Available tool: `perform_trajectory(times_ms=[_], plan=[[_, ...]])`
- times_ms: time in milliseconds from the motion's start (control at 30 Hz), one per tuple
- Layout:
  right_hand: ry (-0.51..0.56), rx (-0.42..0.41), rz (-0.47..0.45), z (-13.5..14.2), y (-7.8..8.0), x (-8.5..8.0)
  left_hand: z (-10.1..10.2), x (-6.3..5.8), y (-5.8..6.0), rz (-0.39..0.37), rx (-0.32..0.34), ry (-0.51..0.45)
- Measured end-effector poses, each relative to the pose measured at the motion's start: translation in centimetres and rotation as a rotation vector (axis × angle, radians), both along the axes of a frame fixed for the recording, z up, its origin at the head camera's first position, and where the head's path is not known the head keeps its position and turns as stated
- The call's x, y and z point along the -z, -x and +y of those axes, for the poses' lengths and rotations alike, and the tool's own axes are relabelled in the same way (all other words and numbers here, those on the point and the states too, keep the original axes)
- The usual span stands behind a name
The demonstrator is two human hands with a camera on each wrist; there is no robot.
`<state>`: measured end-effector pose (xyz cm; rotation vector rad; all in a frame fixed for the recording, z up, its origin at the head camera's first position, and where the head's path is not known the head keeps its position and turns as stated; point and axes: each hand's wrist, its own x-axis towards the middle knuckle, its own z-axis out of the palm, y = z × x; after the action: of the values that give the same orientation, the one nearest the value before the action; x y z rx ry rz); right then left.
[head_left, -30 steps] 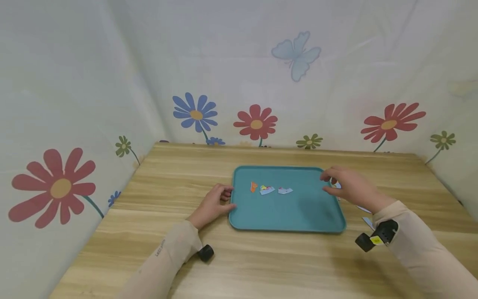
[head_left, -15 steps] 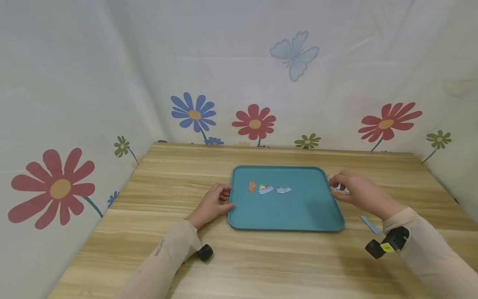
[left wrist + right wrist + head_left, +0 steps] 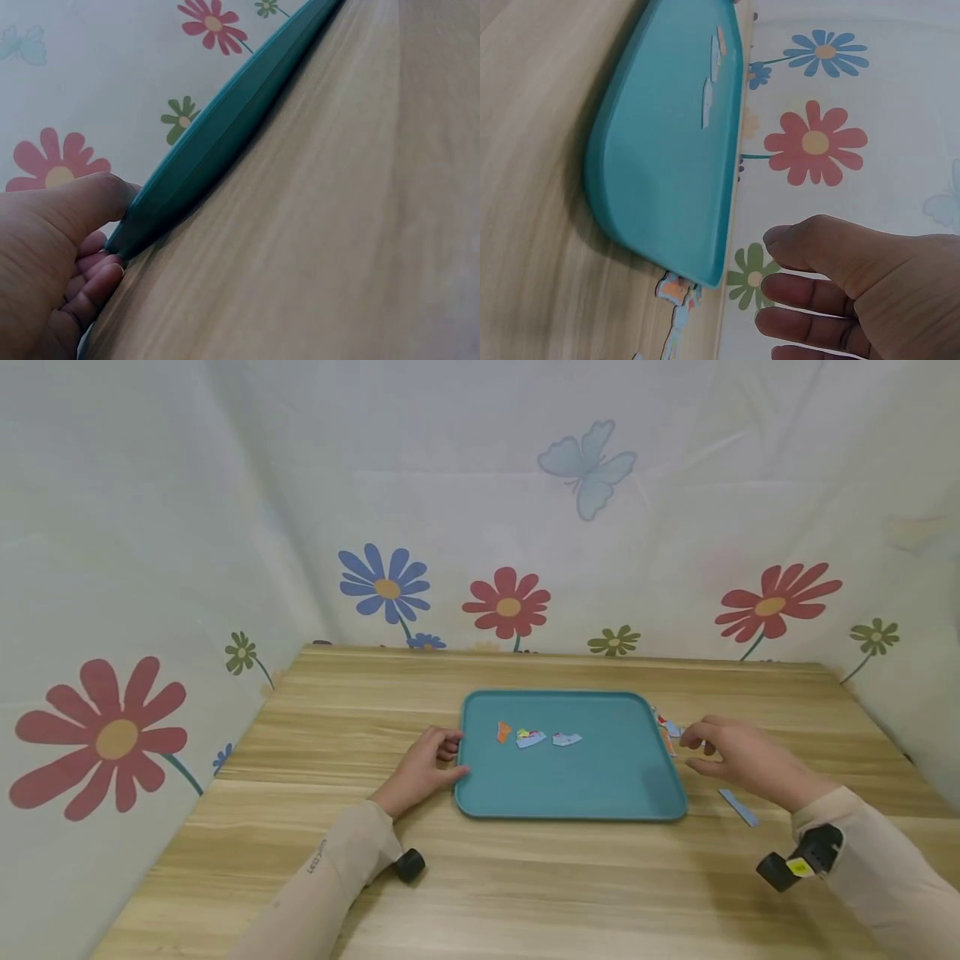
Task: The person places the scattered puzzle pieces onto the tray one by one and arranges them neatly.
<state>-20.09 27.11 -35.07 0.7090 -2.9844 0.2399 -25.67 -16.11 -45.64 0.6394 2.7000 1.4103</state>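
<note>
A teal tray (image 3: 570, 785) lies on the wooden table, with an orange puzzle piece (image 3: 503, 732) and two light-blue ones on it, one a patterned puzzle piece (image 3: 530, 739), the other a paler puzzle piece (image 3: 567, 739). At the tray's left edge my left hand (image 3: 422, 770) grips the rim, thumb on top and fingers curled at the outer side. My right hand (image 3: 750, 762) hovers just right of the tray, fingers loosely bent and nothing between them in the right wrist view. Colourful puzzle pieces (image 3: 667, 729) lie along the tray's right edge, partly behind that hand.
A narrow light-blue strip piece (image 3: 739, 807) lies on the table (image 3: 570, 893) below my right hand. Behind the table hangs a white curtain (image 3: 450, 468) printed with flowers and a butterfly. Both wrists wear small black cameras, one the right wrist camera (image 3: 780, 870).
My right hand has moved right and slightly toward me, away from the tray's right edge, uncovering the colourful pieces and the blue strip. The left hand stays on the rim.
</note>
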Motion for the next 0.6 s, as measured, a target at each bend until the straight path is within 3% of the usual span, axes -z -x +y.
perform_trajectory(times_ms=[600], plan=[[0.004, -0.033, -0.003, 2.8, -1.0, 2.7, 0.0, 0.2, 0.1, 0.007, 0.011, -0.001]])
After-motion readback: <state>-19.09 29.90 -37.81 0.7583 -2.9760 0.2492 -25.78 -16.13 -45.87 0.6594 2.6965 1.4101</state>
